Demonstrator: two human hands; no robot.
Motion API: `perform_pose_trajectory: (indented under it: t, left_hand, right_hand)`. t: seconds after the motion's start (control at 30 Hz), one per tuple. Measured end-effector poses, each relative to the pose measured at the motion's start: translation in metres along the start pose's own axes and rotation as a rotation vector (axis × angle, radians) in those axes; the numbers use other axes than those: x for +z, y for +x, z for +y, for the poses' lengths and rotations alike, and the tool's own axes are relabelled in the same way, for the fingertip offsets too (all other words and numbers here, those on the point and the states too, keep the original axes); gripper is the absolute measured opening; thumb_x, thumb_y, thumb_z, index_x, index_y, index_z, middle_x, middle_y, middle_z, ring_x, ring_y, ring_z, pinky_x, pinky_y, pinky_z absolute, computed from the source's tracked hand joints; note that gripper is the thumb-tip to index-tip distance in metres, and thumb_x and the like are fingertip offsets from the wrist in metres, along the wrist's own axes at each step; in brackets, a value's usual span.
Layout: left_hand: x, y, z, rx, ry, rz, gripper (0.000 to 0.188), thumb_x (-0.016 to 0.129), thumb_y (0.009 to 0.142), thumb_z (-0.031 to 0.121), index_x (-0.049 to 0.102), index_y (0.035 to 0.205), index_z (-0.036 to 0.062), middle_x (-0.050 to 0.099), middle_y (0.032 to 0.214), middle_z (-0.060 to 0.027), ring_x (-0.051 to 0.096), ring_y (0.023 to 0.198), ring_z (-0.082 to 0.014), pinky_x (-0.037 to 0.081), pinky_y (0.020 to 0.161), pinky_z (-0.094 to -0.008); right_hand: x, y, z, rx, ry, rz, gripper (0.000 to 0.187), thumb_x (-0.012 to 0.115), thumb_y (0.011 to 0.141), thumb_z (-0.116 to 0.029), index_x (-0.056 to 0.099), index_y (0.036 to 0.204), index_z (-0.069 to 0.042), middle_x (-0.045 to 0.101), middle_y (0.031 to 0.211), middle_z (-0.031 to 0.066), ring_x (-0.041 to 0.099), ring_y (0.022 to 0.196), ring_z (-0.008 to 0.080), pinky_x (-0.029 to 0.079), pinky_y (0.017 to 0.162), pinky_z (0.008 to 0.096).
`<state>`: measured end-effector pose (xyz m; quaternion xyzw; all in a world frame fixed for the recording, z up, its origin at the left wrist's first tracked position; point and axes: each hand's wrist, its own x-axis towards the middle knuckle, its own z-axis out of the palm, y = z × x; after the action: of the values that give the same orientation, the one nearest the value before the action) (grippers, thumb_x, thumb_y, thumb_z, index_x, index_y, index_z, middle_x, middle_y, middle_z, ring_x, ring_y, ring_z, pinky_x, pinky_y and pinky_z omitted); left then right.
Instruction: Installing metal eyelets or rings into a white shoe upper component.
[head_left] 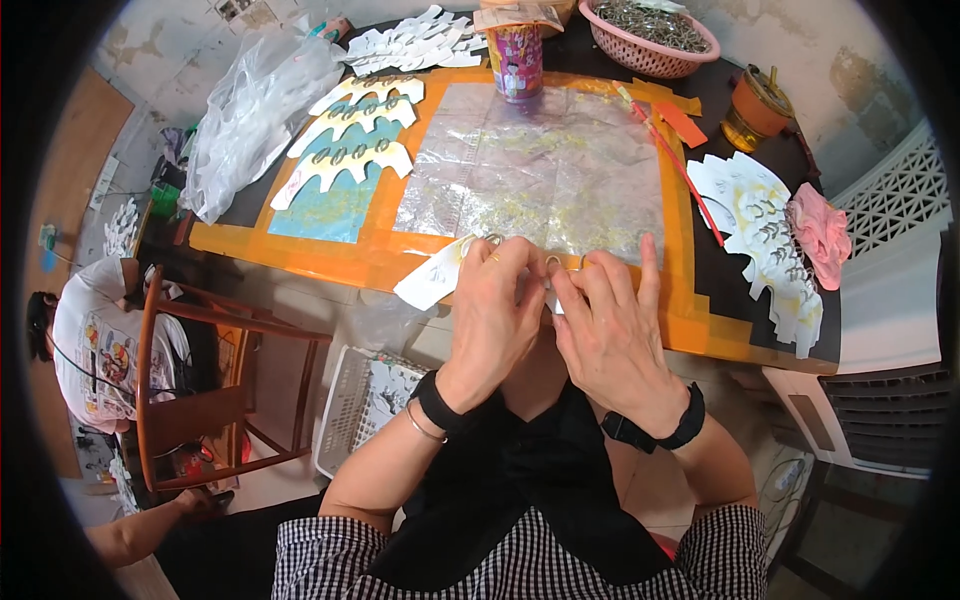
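At the near edge of the table, my two hands work close together on a white cut-out piece (430,282) with metal rings along its edge. My left hand (492,325) is closed around its middle, so its left end sticks out past my knuckles. My right hand (618,335) pinches the other end with thumb and fingers, its little finger stretched out. A small metal ring (553,262) shows between the hands. My fingers hide most of the piece, and I cannot tell exactly how the right fingertips meet the ring.
Ringed white pieces lie at left (345,160) and right (765,245). Behind are a cup (517,65), a pink basket (652,48) of metal rings, an amber jar (752,110) and a red stick (690,185). A plastic bag (255,120), chair (195,420) and seated person (115,340) are left.
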<state>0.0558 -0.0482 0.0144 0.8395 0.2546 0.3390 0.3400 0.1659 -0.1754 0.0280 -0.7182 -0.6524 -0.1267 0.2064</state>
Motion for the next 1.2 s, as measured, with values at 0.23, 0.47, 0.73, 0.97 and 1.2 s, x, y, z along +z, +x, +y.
perform_pose_trajectory:
  t: [0.23, 0.47, 0.73, 0.97, 1.2]
  left_hand:
    - [-0.004, -0.006, -0.006, 0.209, 0.150, 0.028, 0.018, 0.069, 0.082, -0.003, 0.062, 0.096, 0.0039, 0.064, 0.089, -0.0081, 0.057, 0.092, -0.0284, 0.047, 0.077, -0.0387]
    - [-0.019, -0.004, -0.003, 0.401, 0.319, 0.020, 0.029, 0.075, 0.078, 0.011, 0.070, 0.106, 0.0133, 0.069, 0.093, -0.0007, 0.057, 0.098, -0.0279, 0.039, 0.088, -0.0425]
    - [-0.030, 0.007, -0.003, 0.495, 0.371, -0.094, 0.023, 0.080, 0.077, 0.015, 0.075, 0.100, 0.0148, 0.068, 0.093, 0.0003, 0.057, 0.097, -0.0243, 0.040, 0.085, -0.0396]
    - [-0.017, 0.004, -0.012, 0.402, 0.286, -0.026, 0.011, 0.077, 0.088, 0.018, 0.074, 0.097, 0.0130, 0.066, 0.090, -0.0008, 0.056, 0.093, -0.0241, 0.039, 0.083, -0.0398]
    - [-0.016, 0.006, -0.016, 0.319, 0.236, -0.045, 0.011, 0.074, 0.093, 0.022, 0.073, 0.097, 0.0115, 0.065, 0.088, -0.0020, 0.055, 0.091, -0.0246, 0.037, 0.083, -0.0391]
  right_hand:
    - [-0.003, 0.003, 0.003, -0.018, 0.042, 0.017, 0.043, 0.069, 0.087, -0.014, 0.064, 0.125, 0.005, 0.055, 0.106, 0.0114, 0.053, 0.120, 0.0284, 0.015, 0.124, 0.0669]
    - [0.003, 0.007, 0.022, -0.085, 0.099, 0.106, 0.031, 0.066, 0.086, -0.007, 0.067, 0.117, 0.000, 0.060, 0.098, 0.0099, 0.059, 0.108, 0.0271, 0.029, 0.120, 0.0598]
    - [-0.001, 0.013, 0.027, -0.109, 0.151, 0.136, 0.018, 0.069, 0.084, -0.005, 0.066, 0.102, -0.004, 0.062, 0.091, 0.0096, 0.061, 0.099, 0.0276, 0.042, 0.105, 0.0488]
    - [-0.004, 0.019, 0.029, -0.128, 0.157, 0.132, 0.014, 0.073, 0.083, -0.009, 0.070, 0.097, -0.007, 0.063, 0.088, 0.0071, 0.060, 0.096, 0.0262, 0.042, 0.103, 0.0458]
    - [0.003, 0.021, 0.024, -0.096, 0.153, 0.163, 0.014, 0.077, 0.081, -0.012, 0.071, 0.093, -0.007, 0.063, 0.087, 0.0049, 0.060, 0.095, 0.0252, 0.043, 0.101, 0.0450]
